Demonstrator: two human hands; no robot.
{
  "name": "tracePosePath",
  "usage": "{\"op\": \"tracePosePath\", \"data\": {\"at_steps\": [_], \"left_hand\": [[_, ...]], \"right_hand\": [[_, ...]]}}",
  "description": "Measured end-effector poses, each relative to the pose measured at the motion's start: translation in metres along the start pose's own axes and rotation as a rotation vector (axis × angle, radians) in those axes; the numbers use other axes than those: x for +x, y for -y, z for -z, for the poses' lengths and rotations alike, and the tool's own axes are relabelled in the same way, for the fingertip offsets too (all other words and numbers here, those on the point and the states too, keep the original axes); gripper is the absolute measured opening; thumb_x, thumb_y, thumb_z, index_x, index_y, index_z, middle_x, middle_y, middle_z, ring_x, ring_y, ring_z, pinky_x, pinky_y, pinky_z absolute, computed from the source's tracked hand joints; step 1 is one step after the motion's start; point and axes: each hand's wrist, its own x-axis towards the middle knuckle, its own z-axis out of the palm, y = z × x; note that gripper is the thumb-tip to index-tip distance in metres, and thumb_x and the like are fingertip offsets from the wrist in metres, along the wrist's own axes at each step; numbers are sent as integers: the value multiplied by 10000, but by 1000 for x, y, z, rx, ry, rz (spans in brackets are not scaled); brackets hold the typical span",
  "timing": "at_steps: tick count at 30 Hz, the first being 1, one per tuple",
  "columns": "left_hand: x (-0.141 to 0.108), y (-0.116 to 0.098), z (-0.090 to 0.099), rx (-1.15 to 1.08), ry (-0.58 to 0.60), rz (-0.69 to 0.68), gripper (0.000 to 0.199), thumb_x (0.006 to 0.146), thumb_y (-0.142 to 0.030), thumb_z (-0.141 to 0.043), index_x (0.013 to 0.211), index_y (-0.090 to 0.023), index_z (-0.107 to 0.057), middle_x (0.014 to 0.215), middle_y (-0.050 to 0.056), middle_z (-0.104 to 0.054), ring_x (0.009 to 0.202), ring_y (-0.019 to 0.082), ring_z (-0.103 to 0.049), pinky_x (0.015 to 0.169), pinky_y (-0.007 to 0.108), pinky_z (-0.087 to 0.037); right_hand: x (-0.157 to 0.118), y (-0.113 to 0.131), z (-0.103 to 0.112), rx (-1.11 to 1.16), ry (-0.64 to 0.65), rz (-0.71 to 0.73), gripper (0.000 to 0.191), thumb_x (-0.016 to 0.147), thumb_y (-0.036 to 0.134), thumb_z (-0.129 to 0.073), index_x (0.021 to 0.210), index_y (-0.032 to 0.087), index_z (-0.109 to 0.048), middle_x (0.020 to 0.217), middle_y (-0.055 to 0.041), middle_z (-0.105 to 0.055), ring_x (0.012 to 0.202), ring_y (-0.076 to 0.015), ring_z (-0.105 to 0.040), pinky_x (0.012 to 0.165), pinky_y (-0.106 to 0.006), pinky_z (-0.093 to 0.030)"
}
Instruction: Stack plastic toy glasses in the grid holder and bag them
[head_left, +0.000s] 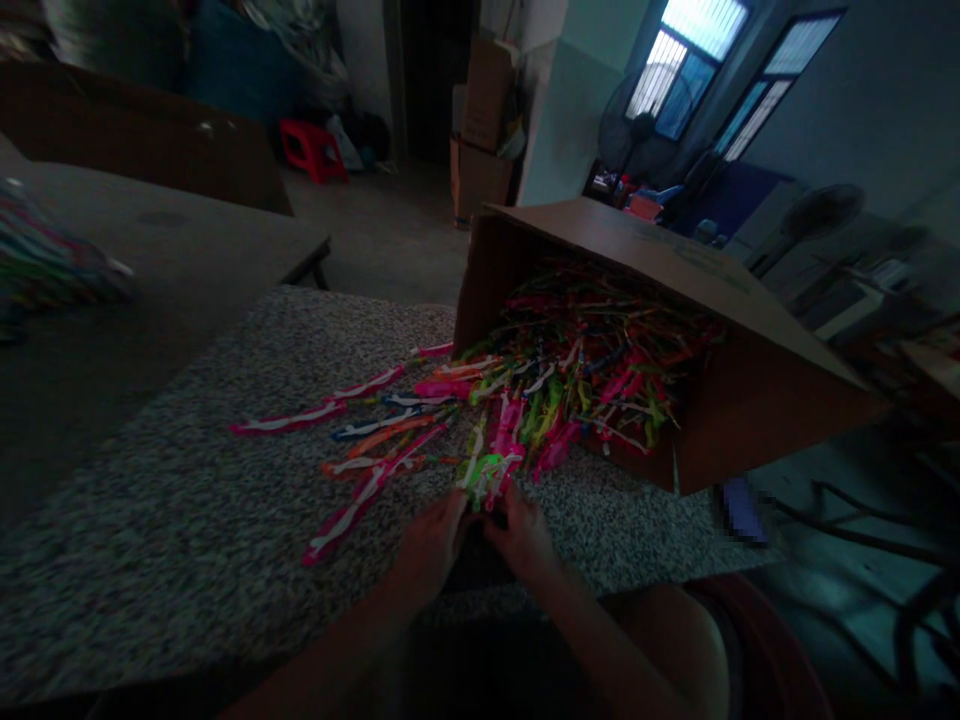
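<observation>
Speckled stone tabletop [187,480] under us | loose pink-and-white plastic strips [352,515] fan out: light, floppy, likely slippery, best pinched by a single end | our left hand [433,545] meets the green-and-pink strips [484,470], fingers close, any clamp too dim to tell | our right hand [521,535] likewise | tipped cardboard box [757,420] spills the tangle

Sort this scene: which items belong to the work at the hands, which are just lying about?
In the work:
left hand and right hand, at a bunch of green and pink strips
loose coloured strips on the speckled tabletop
tipped cardboard box holding more strips

Lying about:
red stool
stacked cardboard boxes
pedestal fan
</observation>
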Motion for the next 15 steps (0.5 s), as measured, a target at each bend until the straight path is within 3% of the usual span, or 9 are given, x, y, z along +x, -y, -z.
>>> {"op": "tracePosePath", "data": {"at_steps": [3,5,7,8,9,10,12,15], "left_hand": [[11,9,28,-116,73,-38,125,859,-304,-509,934,-204,-513,897,61,-629,843,185,-619,752,291,-512],[30,31,59,-114,111,-51,342,808,-361,-580,1098,-197,-506,1001,77,-621,901,197,-606,758,290,-511],[57,63,90,15,85,26,489,842,-370,-529,1279,-181,-416,1135,105,-591,948,200,-595,764,292,-505],[71,80,104,178,22,101,438,885,-341,-457,1285,-165,-427,1191,125,-563,1022,212,-570,834,315,-484],[85,96,115,369,43,143,387,899,-308,-414,1242,-139,-475,1175,148,-563,1030,234,-561,853,344,-471],[97,110,123,422,71,151,353,877,-274,-443,1180,-118,-535,1131,165,-578,1019,265,-558,871,382,-453],[112,130,133,516,158,133,249,826,-196,-478,1010,-126,-630,1026,159,-608,991,286,-557,877,400,-432],[111,142,145,626,246,132,214,809,-146,-459,880,-141,-661,967,145,-618,962,284,-560,855,386,-425]], "right_hand": [[-12,2,11,149,38,20,425,744,162,-581,1157,207,-487,1032,-58,-667,978,-196,-640,865,-331,-516],[-6,1,31,214,4,56,527,711,151,-604,1217,220,-477,1141,-62,-629,1045,-193,-612,890,-336,-507],[20,2,57,226,-111,54,420,736,191,-593,1153,201,-540,1068,-65,-645,945,-185,-630,811,-318,-521],[40,5,70,216,-167,45,287,772,233,-571,1054,183,-587,947,-56,-661,827,-172,-634,743,-300,-519],[65,9,80,205,-203,55,191,805,271,-544,950,168,-614,838,-44,-658,741,-160,-620,705,-285,-508],[92,15,86,187,-228,95,161,808,278,-540,874,159,-626,797,-38,-652,724,-155,-610,704,-275,-496],[146,30,87,79,-82,228,125,781,245,-578,821,154,-654,801,-32,-664,739,-154,-606,713,-260,-477],[207,56,58,-135,350,457,103,727,123,-608,765,169,-692,788,-9,-684,740,-139,-609,714,-224,-455]]}}
